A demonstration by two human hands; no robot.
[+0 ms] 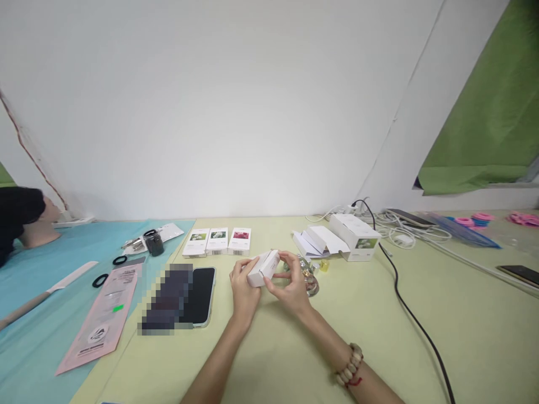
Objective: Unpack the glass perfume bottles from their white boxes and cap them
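Between my two hands is a small white box (263, 268), tilted and held above the table. My left hand (245, 286) wraps round its left side, while the fingers and thumb of my right hand (293, 284) pinch its right end. Behind my right hand lies a partly hidden heap of small shiny pieces (310, 280), with a yellow piece (324, 265) beside it. Three similar boxes stand in a row at the back: one with a green picture (196, 242), a middle one (218, 241), and one with a red flower picture (240, 241).
A larger white box (354, 237) with opened flaps stands at the back right. A black cable (415, 314) runs forward from it. Left of my hands lies a phone (202, 297). Further left are a pink packet (105, 320), a dark jar (153, 243) and a white-bladed knife (72, 276).
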